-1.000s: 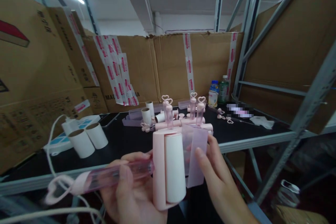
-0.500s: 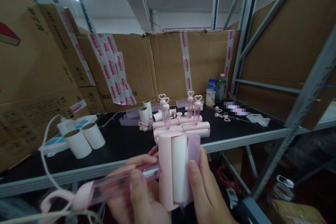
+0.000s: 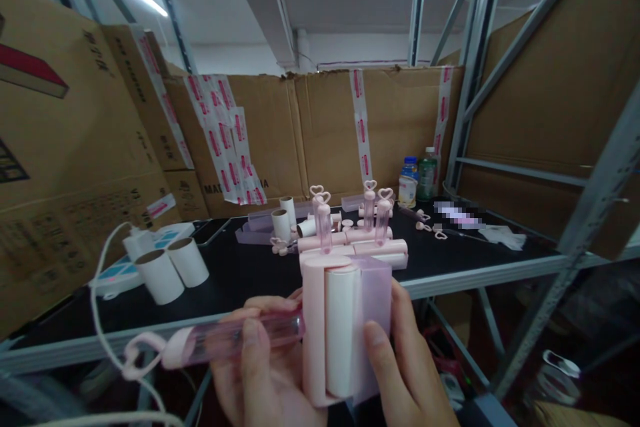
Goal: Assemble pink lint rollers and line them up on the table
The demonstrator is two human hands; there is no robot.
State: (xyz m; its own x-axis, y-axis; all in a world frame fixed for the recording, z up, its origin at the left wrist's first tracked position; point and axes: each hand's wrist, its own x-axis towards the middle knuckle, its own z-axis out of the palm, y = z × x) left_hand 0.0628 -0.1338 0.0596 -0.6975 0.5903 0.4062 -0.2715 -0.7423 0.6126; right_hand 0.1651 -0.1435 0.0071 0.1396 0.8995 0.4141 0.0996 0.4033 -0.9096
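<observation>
Close in front of me is a lint roller with a pink shell, a white roll and a clear pink handle ending in a heart-shaped loop. My left hand is closed around the handle, thumb on top, near where it meets the roller head. My right hand grips the head's right side, its thumb pressed on the translucent purple cover. The cover stands out to the right and the white roll is exposed. Some fingers of both hands are hidden behind the roller.
Several similar lint rollers lie on the black shelf, handles upright. White paper rolls stand at left by a power strip with a white cable. Two bottles stand at the back. A metal edge borders the shelf.
The handle has turned closer to level, and its heart end has risen. The purple cover shows wider on the right of the white roll. Both hands keep their hold.
</observation>
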